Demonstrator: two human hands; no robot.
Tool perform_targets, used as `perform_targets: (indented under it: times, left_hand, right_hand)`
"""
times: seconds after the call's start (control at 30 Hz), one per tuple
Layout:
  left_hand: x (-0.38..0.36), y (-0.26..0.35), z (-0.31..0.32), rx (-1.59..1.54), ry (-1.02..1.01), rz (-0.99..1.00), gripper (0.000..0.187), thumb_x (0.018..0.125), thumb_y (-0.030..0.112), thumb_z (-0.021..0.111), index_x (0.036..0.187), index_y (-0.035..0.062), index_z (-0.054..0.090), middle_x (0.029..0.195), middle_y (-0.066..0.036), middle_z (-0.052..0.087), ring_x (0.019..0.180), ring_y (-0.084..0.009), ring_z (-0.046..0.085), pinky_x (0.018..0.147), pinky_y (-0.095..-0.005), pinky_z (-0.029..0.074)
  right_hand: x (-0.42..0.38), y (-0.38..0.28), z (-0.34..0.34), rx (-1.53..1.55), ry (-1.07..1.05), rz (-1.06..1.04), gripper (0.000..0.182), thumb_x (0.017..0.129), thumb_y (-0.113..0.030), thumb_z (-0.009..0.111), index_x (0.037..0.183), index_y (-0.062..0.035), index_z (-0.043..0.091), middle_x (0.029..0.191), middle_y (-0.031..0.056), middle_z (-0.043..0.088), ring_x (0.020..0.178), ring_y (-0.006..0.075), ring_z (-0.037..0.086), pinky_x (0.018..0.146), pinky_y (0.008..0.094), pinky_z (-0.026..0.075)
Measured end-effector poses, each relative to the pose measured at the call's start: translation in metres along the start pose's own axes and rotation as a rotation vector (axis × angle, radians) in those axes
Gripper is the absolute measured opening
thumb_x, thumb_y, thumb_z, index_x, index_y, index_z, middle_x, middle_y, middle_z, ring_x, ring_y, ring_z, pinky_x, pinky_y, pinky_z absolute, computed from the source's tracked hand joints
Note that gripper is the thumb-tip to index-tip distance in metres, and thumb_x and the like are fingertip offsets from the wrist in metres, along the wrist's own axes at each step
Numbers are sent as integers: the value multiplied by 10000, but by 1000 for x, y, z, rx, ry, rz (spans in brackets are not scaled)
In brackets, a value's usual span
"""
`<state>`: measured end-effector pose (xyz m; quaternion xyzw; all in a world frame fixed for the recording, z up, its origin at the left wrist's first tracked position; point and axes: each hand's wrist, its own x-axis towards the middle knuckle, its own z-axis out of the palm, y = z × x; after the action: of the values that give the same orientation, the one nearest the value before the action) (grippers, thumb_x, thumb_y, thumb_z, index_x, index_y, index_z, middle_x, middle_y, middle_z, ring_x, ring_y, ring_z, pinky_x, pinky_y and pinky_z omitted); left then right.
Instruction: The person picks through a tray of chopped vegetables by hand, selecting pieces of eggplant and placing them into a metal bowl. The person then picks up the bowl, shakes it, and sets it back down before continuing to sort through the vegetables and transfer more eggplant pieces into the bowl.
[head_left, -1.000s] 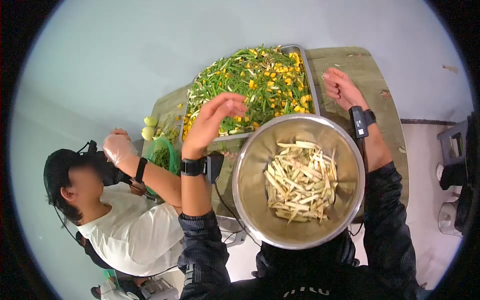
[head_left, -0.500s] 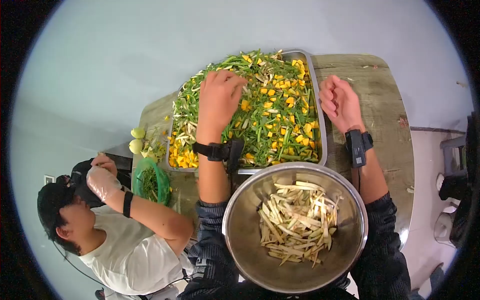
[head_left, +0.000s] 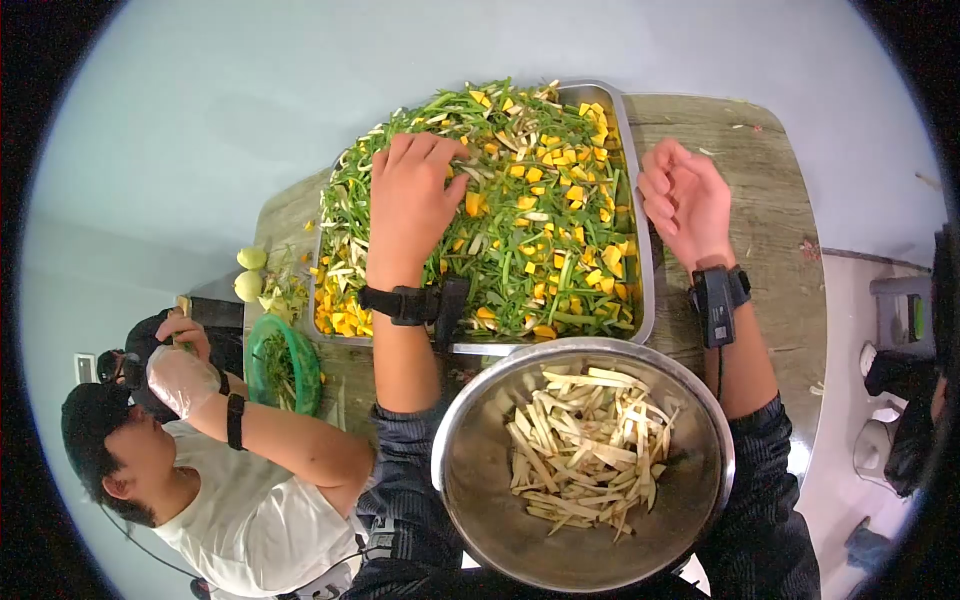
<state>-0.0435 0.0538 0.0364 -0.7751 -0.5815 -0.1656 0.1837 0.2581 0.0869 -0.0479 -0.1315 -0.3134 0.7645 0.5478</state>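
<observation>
Lowered since before, left hand (head_left: 408, 200) lies spread on chopped greens (head_left: 520, 240); right hand (head_left: 688, 200) hovers loosely open, empty.

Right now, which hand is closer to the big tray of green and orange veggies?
Left. The left hand rests on the vegetables in the tray. The right hand is beside the tray, over the wooden table, fingers curled.

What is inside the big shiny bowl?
The bowl holds a pile of pale vegetable strips, with bare metal around them. The bottom beneath the pile is covered, so anything under it cannot be seen.
</observation>
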Motion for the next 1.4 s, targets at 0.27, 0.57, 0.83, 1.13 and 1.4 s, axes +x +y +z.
perform_targets:
  times: [0.27, 0.57, 0.83, 1.13, 1.4]
  left_hand:
    - [-4, -4, 10, -22, 86, 94, 92, 800, 112, 740, 882, 143, 711, 1063, 3, 646, 1085, -256, 575, 942, -441, 451]
    - [-4, -14, -20, -92, 85, 29, 119, 807, 103, 743, 914, 111, 691, 1031, -61, 675, 1027, -302, 607, 893, -446, 472]
    - [-1, 1, -45, -901, 217, -279, 171, 895, -2, 676, 1054, 59, 696, 925, -27, 691, 824, -124, 614, 755, -287, 508]
    - [-22, 49, -136, -1041, -386, 571, 188, 833, 79, 783, 1016, 44, 755, 906, -96, 707, 821, -238, 656, 742, -363, 499]
    - [-12, 51, -99, -833, -236, 174, 200, 900, 119, 705, 1085, 47, 729, 1018, -102, 735, 926, -285, 689, 847, -363, 529]
  right_hand:
    - [0, 1, -1, 17, -13, -11, 261, 974, -347, 529, 922, -91, 515, 724, 9, 444, 543, 106, 397, 386, 238, 289]
    - [1, 1, -1, 38, -50, -40, 257, 966, -333, 557, 914, -86, 510, 721, 11, 441, 550, 111, 404, 371, 237, 283]
    - [1, 2, -1, 37, -30, -36, 258, 963, -330, 558, 904, -85, 502, 723, 13, 432, 557, 108, 405, 369, 234, 288]
    - [0, 1, 1, 30, -26, -31, 265, 955, -334, 562, 885, -88, 494, 726, 8, 418, 550, 106, 384, 373, 231, 287]
    - [1, 3, -2, 28, -32, -30, 261, 954, -338, 558, 897, -89, 505, 725, 11, 425, 543, 112, 378, 373, 235, 278]
